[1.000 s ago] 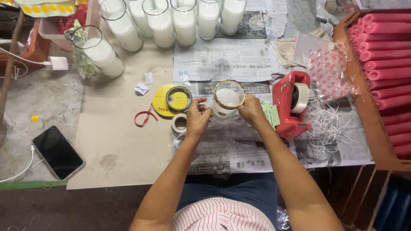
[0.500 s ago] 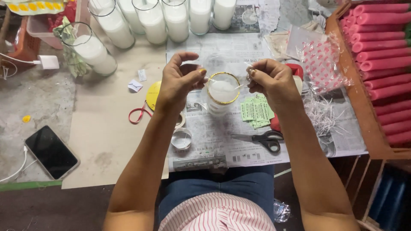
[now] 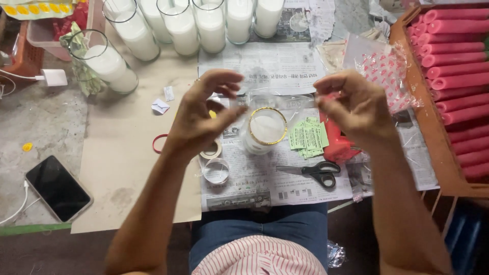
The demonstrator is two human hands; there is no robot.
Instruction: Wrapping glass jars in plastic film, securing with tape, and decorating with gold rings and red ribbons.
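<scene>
A short glass candle (image 3: 265,130) with a gold rim and white wax stands on newspaper (image 3: 285,191) in front of me. Both hands are raised just above it. My left hand (image 3: 201,114) and my right hand (image 3: 356,107) each pinch an edge of a clear plastic film (image 3: 272,84), stretched faintly between them over the glass. A stack of green paper labels (image 3: 308,136) lies right of the glass. Black scissors (image 3: 313,170) lie nearer to me.
Two small tape rolls (image 3: 216,170) sit under my left wrist, and a red tape dispenser (image 3: 336,147) under my right hand. Tall glass candles (image 3: 178,25) line the far edge. A wooden crate of pink rolls (image 3: 458,76) is at right, a phone (image 3: 57,187) at left.
Both hands have lifted from the glass and drawn apart, stretching the clear film between them. The scissors are uncovered. The camera has moved closer to the table.
</scene>
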